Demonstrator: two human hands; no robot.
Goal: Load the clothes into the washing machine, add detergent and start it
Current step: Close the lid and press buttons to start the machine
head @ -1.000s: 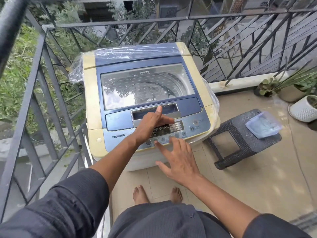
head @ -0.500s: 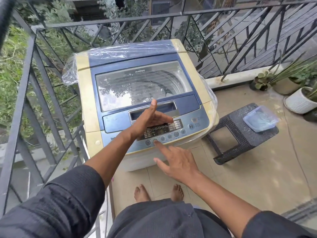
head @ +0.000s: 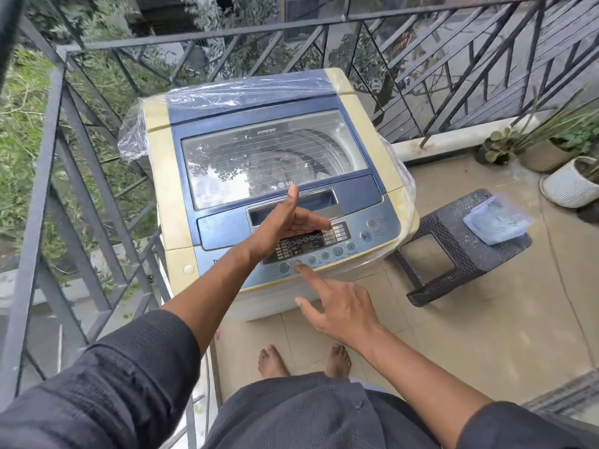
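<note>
Head view shows me both hands empty — right hand forefinger on a washing machine button, left hand spread above the panel.

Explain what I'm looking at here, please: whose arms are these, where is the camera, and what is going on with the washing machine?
The camera sits on the person's head, looking down, so both arms are theirs. They stand barefoot on a balcony at a top-loading washing machine whose lid is shut. The right hand points one finger at a round button on the front control panel; whether it presses is unclear. The left hand hovers open above the panel, holding nothing. Beside the machine, a dark stool carries a clear plastic tub.
</note>
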